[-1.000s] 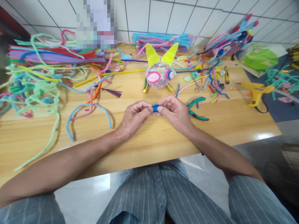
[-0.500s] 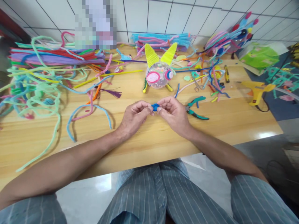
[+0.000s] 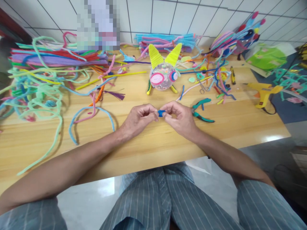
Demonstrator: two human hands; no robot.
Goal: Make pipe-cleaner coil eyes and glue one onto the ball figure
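A small blue coil (image 3: 161, 113) is pinched between the fingertips of both hands, above the wooden table (image 3: 96, 163). My left hand (image 3: 141, 119) grips its left edge, and my right hand (image 3: 178, 118) grips its right side. Behind the hands stands a clear round figure (image 3: 163, 83) with yellow ears, pink and blue round eyes and short dark green legs with yellow tips. Pliers with teal handles (image 3: 203, 118) lie just right of my right hand, their jaws close to it.
Tangled light green fuzzy stems (image 3: 44, 105) and a bundle of coloured stems (image 3: 59, 59) cover the left side. Scissors (image 3: 203, 88), a cutter (image 3: 232, 75) and a yellow glue gun (image 3: 262, 92) lie right. Another decorated figure (image 3: 244, 44) is at the back right.
The blue coil has shifted slightly right and down and looks turned more edge-on. The fingers of both hands have moved a little with it.
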